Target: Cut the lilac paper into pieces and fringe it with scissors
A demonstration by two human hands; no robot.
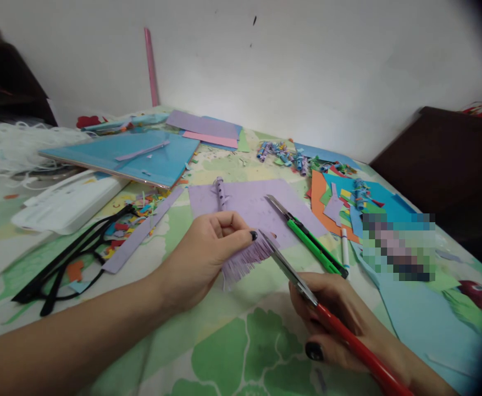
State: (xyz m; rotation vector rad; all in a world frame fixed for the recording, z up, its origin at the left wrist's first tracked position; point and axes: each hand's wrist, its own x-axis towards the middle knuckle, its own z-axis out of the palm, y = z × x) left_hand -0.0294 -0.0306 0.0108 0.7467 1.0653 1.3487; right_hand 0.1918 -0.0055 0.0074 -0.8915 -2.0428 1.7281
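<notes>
My left hand [214, 247] pinches a strip of purple paper [244, 261] whose lower edge is cut into a fine fringe. In my right hand [339, 324] is a pair of scissors [335, 319] with red handles, its blades pointing at the strip's right end. Whether the blades touch the paper I cannot tell. Under and behind both hands lies a purple sheet [244, 198]. On it stand out a small rolled purple paper tube [221, 193] with dark spots and a green utility knife [310, 239], its blade out.
Black glasses [76, 258], paper scraps [119, 234] and a white case [71, 203] lie left, near a blue board [133, 157]. To the right are a marker [345, 247], orange paper [321, 206] and light blue paper [422, 313]. Curled paper pieces [282, 151] lie near the wall.
</notes>
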